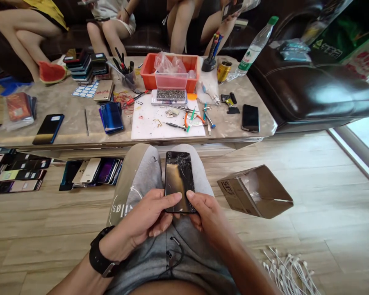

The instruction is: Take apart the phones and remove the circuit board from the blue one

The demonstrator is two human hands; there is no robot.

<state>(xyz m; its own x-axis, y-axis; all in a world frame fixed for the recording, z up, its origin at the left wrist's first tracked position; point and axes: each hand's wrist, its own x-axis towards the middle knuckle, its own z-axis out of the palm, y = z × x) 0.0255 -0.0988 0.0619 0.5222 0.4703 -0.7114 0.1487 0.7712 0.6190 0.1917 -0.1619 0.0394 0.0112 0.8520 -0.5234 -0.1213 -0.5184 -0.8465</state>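
Between my knees I hold a black smartphone (180, 176), its glass face up and badly cracked at the upper right and along the right edge. My left hand (156, 211) grips its lower left corner, thumb lying on the glass and fingers beneath. At the lower right corner my right hand (204, 209) grips it the same way, thumb on the glass. The fingers under the phone are partly hidden. A short dark cord (176, 252) lies on my lap below the phone. On my left wrist is a black watch (103, 252).
Ahead stands a low table with a white work mat (141, 123), tweezers, screwdrivers, an orange bin (147, 73), a water bottle (255, 51) and stacked phones (78, 67). More phones (92, 171), a cardboard box (242, 196) and white cables (287, 270) lie on the floor. People sit on the sofa opposite.
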